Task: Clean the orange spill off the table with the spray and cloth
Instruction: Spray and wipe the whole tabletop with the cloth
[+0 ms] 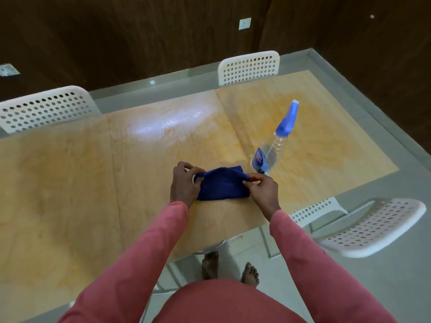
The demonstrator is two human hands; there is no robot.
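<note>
Your left hand point(184, 183) and right hand point(261, 190) pinched the blue cloth point(221, 185) at opposite edges, probably folding a wiping pad; spray bottle point(272, 150) stood beside.

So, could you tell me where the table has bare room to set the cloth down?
The table is bare left of the left hand and beyond the cloth. It is tighter on the right, by the spray bottle.

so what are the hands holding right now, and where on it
Both hold the blue cloth: the left hand pinches its left upper corner, the right hand its right upper corner. The spray bottle stands untouched beside them.
</note>
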